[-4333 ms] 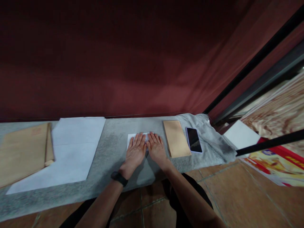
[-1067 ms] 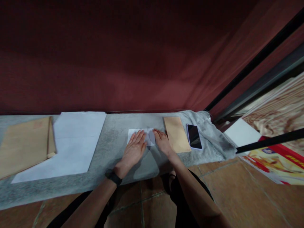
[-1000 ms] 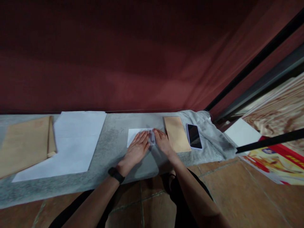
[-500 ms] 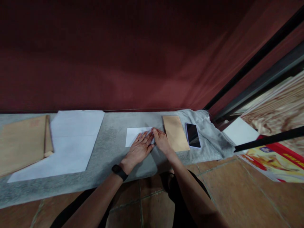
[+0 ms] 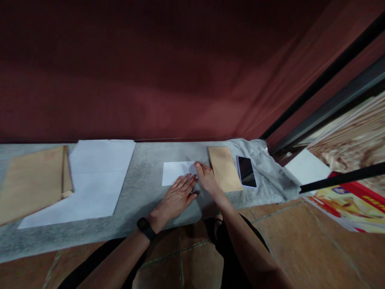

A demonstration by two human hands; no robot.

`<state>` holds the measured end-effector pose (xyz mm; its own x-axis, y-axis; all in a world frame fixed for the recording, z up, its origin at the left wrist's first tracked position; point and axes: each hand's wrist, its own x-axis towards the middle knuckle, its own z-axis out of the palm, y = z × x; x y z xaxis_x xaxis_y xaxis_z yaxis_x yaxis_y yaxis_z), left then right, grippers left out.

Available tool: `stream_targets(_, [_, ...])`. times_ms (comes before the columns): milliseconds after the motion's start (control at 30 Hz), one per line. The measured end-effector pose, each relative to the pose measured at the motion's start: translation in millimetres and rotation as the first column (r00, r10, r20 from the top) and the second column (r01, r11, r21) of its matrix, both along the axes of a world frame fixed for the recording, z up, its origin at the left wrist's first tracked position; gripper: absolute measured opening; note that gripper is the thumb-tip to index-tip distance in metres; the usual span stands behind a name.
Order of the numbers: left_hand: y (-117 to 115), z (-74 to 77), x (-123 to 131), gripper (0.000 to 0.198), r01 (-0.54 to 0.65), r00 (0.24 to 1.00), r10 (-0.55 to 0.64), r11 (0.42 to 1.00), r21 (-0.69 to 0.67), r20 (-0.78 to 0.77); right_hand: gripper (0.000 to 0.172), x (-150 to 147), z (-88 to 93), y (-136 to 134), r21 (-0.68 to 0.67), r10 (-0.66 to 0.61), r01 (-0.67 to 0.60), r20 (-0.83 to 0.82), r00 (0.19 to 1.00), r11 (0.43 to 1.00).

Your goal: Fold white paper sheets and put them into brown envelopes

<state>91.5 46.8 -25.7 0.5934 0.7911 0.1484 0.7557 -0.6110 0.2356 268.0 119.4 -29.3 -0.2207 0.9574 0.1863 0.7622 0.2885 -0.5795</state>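
A small folded white sheet [image 5: 174,172] lies on the grey cloth [image 5: 144,192] in front of me. My left hand [image 5: 179,196] lies flat with its fingers spread, the fingertips on the sheet's near right corner. A black band sits on that wrist. My right hand [image 5: 207,178] rests flat at the sheet's right edge, fingers stretched out, close beside a small brown envelope [image 5: 224,167]. Neither hand holds anything.
A dark phone [image 5: 246,171] lies right of the brown envelope. At the left are a large white sheet [image 5: 90,180] and big brown envelopes [image 5: 31,182]. A dark red wall rises behind. Tiled floor and a printed poster [image 5: 349,204] lie to the right.
My left hand has slid back toward me and to the right, uncovering most of the folded sheet. My right hand has stayed at the sheet's right edge.
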Motion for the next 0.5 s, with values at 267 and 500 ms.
stream_targets(267, [-10.4,-2.3,1.2,0.059,-0.025,1.000,0.026,0.999,0.033,-0.002,0.057,-9.6,6.7,-7.3,0.039,-0.025,0.024,0.017,1.000,0.999])
stream_targets(500, [-16.8,-11.5,1.7,0.059,-0.090,0.996,0.089,0.995,0.046,0.023,0.047,-25.8,0.5,-24.5,0.074,0.133,-0.151,0.205,0.970,0.986])
